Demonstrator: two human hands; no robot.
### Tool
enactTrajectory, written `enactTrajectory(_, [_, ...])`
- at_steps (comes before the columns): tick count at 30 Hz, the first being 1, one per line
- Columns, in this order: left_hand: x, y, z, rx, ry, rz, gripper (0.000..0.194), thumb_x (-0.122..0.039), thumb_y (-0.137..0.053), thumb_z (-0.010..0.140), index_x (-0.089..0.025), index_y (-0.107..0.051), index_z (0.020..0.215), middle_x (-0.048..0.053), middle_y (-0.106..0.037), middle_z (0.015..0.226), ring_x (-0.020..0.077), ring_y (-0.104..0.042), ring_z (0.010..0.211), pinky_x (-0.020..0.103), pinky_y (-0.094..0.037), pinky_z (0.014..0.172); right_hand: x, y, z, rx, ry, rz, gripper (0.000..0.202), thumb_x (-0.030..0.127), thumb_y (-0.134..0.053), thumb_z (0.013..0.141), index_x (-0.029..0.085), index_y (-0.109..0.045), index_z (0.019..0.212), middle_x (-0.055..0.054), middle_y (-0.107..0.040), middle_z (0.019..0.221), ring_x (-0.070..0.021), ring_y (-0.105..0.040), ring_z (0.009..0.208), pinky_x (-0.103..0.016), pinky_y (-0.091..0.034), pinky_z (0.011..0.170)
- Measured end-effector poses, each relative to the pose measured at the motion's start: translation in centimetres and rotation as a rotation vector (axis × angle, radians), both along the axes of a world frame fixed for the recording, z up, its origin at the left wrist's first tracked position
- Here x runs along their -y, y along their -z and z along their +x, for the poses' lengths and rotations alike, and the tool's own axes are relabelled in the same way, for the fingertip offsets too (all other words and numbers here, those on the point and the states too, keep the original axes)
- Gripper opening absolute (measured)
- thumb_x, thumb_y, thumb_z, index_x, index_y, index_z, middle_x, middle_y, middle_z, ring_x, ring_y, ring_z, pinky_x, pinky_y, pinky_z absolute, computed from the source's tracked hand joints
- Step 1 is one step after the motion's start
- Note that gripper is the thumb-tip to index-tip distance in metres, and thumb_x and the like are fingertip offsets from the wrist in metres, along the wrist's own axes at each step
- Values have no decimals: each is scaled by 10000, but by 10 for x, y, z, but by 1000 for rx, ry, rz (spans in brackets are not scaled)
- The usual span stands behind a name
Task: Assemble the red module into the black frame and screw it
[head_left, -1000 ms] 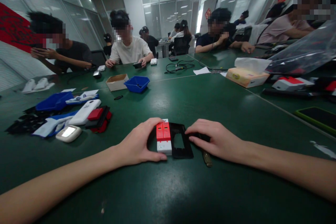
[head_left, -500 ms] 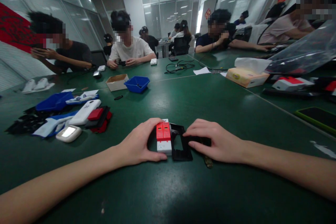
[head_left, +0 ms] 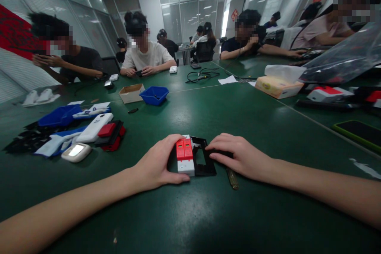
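My left hand (head_left: 157,162) grips a red-and-white modular device (head_left: 185,154), which looks like a surge protector, with the thumb at its near end and the fingers at its far end. Against the device's right side lies a flat black plastic frame (head_left: 210,168) with a rectangular opening. My right hand (head_left: 238,154) pinches the right edge of this frame between thumb and fingertips. Beneath the right hand lies a screwdriver (head_left: 233,179); its translucent yellowish handle shows, and the rest is hidden.
To the left lie a white handheld device (head_left: 76,152), red-and-black parts (head_left: 110,135), gloves and black pieces. Farther off stand a blue bin (head_left: 154,95) and a cardboard box (head_left: 131,93). A tissue pack (head_left: 278,87) and a green-edged phone (head_left: 358,135) are at right. Several people sit around.
The black frame has shifted slightly away from me and now sits more evenly beside the device. My right hand moved a little with it, and more of the screwdriver handle shows.
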State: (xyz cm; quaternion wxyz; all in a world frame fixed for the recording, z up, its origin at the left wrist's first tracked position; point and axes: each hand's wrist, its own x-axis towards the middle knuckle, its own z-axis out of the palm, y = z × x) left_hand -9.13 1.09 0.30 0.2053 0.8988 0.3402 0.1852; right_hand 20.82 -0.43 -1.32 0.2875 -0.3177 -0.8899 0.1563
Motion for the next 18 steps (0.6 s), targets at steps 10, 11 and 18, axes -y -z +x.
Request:
enactTrajectory(10, [-1,2,-2,10,3,-6,915,-551,-845,748,-250,-364,1465,153,-567,1433,360,-602,1275,532,-484,1095,-1,1,0,-37,3,-74,180,206,-621,1001,195,-736,1139,-75,-768,1076,-200,-728,977,-317,-573,880])
enactTrajectory(11, [-1,2,-2,11,5,-7,917,-553,-845,748,-247,-363,1466,154,-567,1433,359,-601,1277,532,-484,1096,-1,1,0,-42,14,-80,172,201,-635,990,193,-730,1133,-69,-767,1057,-193,-730,948,-312,-575,862])
enactTrajectory(18, [0,0,0,5,-3,-8,923,-559,-844,739,-218,-380,1461,161,-581,1414,359,-610,1264,521,-494,1088,0,3,-2,-53,-53,-26,106,171,-632,987,198,-712,1050,-75,-756,1096,-201,-706,1007,-338,-568,892])
